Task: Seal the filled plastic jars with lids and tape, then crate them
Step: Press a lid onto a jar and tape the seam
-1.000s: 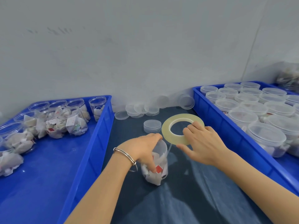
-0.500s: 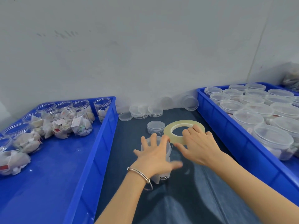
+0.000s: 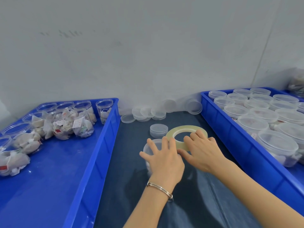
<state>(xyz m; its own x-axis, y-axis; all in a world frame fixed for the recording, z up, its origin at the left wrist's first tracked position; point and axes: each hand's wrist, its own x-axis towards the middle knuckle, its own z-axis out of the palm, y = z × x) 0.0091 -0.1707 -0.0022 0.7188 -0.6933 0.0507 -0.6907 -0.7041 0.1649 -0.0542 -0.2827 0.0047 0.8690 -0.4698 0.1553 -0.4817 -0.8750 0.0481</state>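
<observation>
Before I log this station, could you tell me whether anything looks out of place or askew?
Mostly tidy. Two loose lids lean on edge against the wall instead of lying stacked, and one lid lies apart from the stacks.

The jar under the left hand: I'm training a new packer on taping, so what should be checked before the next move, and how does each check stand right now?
1. Lid on the jar: ok, a clear lid covers the top.
2. Jar steadied: ok, the left hand presses flat on the lid, fingers spread.
3. Tape roll in hand: ok, the right hand holds it beside the jar.
4. Tape end stuck to the jar: cannot tell, hands hide it.
5. Lid seated all round: cannot tell.
6. Room in the right crate: cannot tell; lidded jars fill its visible part.
</observation>
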